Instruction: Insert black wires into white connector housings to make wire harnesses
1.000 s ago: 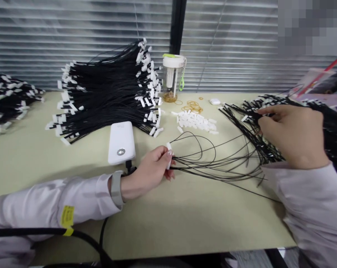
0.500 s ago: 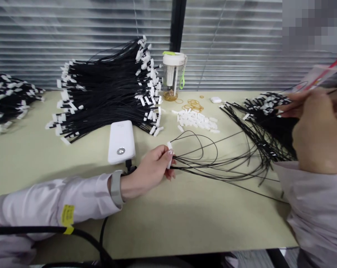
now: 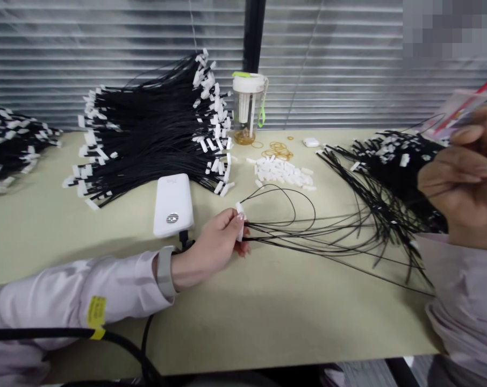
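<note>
My left hand rests on the table, fingers closed around the ends of several thin black cords and a small white tag. The cords fan out to the right toward a loose heap of black cords with white tags. My right hand is raised at the right edge above that heap, fingers curled and pinched; a thin cord seems to run from it, but I cannot make out what it holds.
A large bundle of tagged black cords lies at the back left, another at the far left. A white power bank, loose white tags, rubber bands and a clear bottle stand mid-table. Blinds close the back.
My right hand has lifted from the cord heap up and to the right. The left hand has stayed in place holding the cord ends.
</note>
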Demonstrator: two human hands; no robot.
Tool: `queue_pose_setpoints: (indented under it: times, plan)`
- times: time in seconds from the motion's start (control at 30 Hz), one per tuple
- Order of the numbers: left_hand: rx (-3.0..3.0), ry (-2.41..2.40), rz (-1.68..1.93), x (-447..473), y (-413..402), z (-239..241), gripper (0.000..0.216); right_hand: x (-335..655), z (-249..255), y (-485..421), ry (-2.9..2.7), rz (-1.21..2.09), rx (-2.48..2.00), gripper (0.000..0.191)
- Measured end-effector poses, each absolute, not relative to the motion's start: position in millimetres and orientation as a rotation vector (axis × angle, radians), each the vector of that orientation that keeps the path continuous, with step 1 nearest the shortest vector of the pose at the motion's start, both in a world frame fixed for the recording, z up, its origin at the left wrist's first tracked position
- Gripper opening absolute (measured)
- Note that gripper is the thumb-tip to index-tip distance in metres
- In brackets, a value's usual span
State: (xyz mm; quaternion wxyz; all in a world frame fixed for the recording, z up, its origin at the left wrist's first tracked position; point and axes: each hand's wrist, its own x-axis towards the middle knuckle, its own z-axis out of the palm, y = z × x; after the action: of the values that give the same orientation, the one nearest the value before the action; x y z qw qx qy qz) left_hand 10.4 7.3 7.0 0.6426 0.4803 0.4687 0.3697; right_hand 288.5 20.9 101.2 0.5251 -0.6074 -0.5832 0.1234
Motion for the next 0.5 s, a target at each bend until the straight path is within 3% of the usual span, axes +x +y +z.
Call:
queue_pose_setpoints:
  times: [0.07,0.13,0.3,0.5]
  plan:
    - [1.070,1.064,0.855,10.2,7.4,7.0,0.018,282.1,101.2,17.2,-1.283,0.688,-1.415,0.029]
    - [1.061,1.056,0.855,9.6,7.8,6.3,0.018,274.1,97.2,15.0,-1.348,0.832,-1.416,0.035]
    - [1.052,1.028,0.857,8.6,8.4,4.5,0.018,267.8,80.9,19.4,-1.844,0.393,-1.756,0.022]
    - [1.034,1.023,0.863,8.3,8.3,4.9,0.018,285.0,71.3,30.5,-2.278,0.281,-1.994,0.021]
